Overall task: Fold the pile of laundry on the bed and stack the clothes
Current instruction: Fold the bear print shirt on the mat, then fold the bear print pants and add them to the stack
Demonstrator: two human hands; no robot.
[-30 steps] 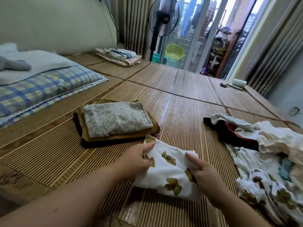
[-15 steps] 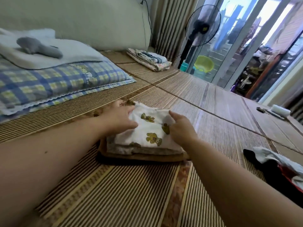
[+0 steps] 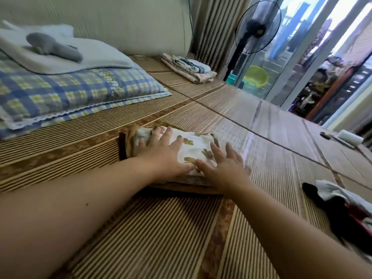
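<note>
A folded white cloth with olive bear prints (image 3: 196,147) lies on top of a small stack of folded clothes (image 3: 138,137) on the striped bamboo mat (image 3: 153,234). My left hand (image 3: 165,154) lies flat on the cloth's left part, fingers spread and straight. My right hand (image 3: 223,168) rests flat on its right near corner, fingers straight too. At the right edge lies the unfolded laundry pile (image 3: 342,200), black, white and red, partly cut off by the frame.
A blue plaid pillow (image 3: 70,95) with a white towel and a grey soft toy (image 3: 54,48) lies at the left. Another folded stack (image 3: 189,67) sits at the back by the curtain. A standing fan (image 3: 251,29), a green basin (image 3: 255,77) and a white roll (image 3: 350,136) are beyond.
The bear-print cloth went from the mat in front of me onto the stack. Both hands, which gripped it, now lie flat on it with straight fingers.
</note>
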